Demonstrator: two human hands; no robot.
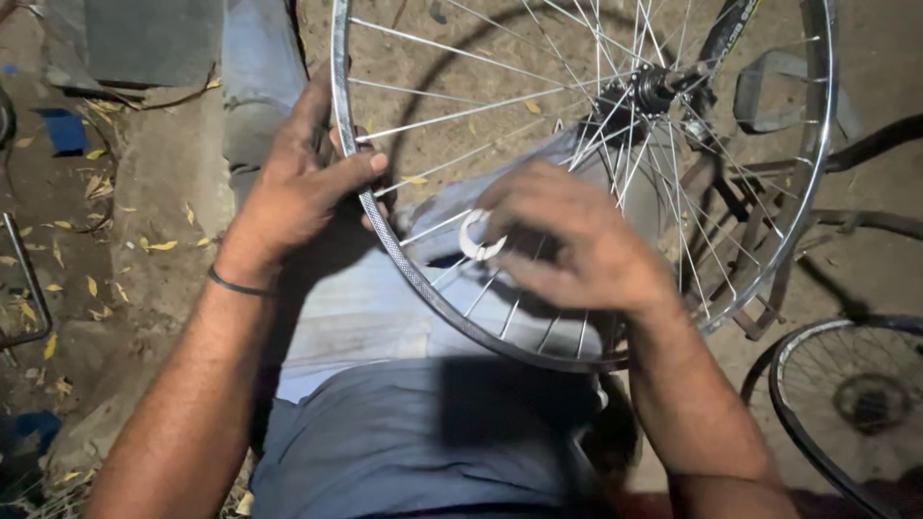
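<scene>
Gripping the bicycle wheel (404, 259) rim on the lap, left hand (303, 187) clamps tight | right hand (567, 240) blurred, pinching a small white ring tool (478, 237) at the spokes | second wheel (846, 404) cut off right

- Bare dirt ground (500, 58), lit brightly from above, dark at the edges.
- Yellow fallen leaves (96, 288) scattered at left.
- Second bicycle wheel (851, 404) lying lower right.
- Blue scrap (62, 130) upper left.
</scene>
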